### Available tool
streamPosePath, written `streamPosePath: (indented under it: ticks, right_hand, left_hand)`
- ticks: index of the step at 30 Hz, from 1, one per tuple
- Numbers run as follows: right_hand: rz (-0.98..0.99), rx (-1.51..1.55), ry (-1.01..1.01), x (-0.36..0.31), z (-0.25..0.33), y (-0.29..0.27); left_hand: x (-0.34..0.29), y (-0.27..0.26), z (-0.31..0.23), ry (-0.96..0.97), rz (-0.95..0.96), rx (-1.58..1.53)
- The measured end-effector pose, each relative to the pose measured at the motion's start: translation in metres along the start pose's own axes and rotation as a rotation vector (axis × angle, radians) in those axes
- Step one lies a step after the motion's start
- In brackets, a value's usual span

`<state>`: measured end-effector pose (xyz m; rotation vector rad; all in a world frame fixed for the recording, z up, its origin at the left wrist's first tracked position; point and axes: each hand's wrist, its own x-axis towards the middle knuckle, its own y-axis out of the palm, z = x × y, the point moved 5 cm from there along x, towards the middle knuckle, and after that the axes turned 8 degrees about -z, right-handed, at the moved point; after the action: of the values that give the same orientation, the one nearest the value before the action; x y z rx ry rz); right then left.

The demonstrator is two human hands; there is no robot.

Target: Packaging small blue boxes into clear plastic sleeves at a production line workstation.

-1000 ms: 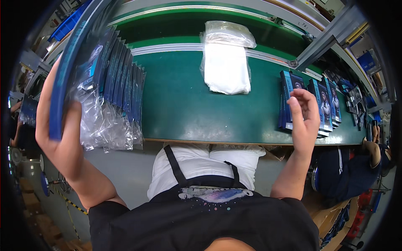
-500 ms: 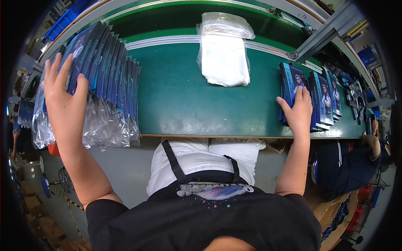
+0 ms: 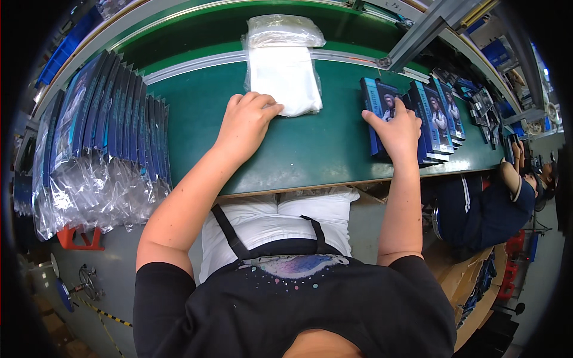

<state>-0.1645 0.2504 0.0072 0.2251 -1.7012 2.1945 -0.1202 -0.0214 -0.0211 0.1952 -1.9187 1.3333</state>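
Note:
My left hand (image 3: 248, 122) is at the lower left edge of a stack of white and clear plastic bags (image 3: 283, 80) on the green table. Its fingers are bent and slightly apart, with the thumb by the bags' corner and nothing seen in its grasp. On the right, my right hand (image 3: 399, 132) spans a dark blue printed box (image 3: 371, 95), the thumb at its left edge and the fingers over its right side. The box leans beside a row of similar boxes (image 3: 437, 116).
Bagged blue boxes (image 3: 98, 113) stand in a long row at the left, their loose plastic (image 3: 101, 191) hanging past the table edge. Black items (image 3: 486, 113) lie at the far right. A metal post (image 3: 418, 39) rises behind. Another person (image 3: 486, 209) sits at the right.
My left hand has left the bagged boxes and moved right to the plastic bags. My right hand stays at the same box. The whole view has shifted, with the table things further left.

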Motion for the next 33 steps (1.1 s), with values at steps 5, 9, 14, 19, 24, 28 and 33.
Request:
streamPosePath:
  ticks: [5,9,14,19,24,28,33]
  right_hand:
    - [0.073,1.009,0.043,-0.025,0.004,-0.018]
    - [0.941,2.012,0.19,-0.04,0.029,0.007]
    - [0.948,1.929,0.402,-0.071,0.05,0.04]
    - [1.224,1.89,0.291,-0.075,0.092,0.032]
    - [1.162,1.834,0.298,-0.057,0.096,0.039]
    - [1.084,1.753,0.256,-0.057,0.079,0.031]
    - [1.033,1.714,0.234,-0.055,0.071,0.047]
  left_hand:
    - [0.01,0.001,0.007,-0.116,0.04,-0.154]
    - [0.014,-0.009,0.0,-0.13,-0.043,-0.31]
    - [0.013,-0.005,0.01,-0.186,-0.059,-0.416]
    - [0.024,-0.011,0.014,-0.231,0.004,-0.42]
    - [0.014,-0.007,0.037,-0.36,0.028,-0.551]
    - [0.006,-0.002,0.04,-0.927,0.152,-0.865]
    - [0.007,-0.008,0.035,-0.819,0.283,-0.682]
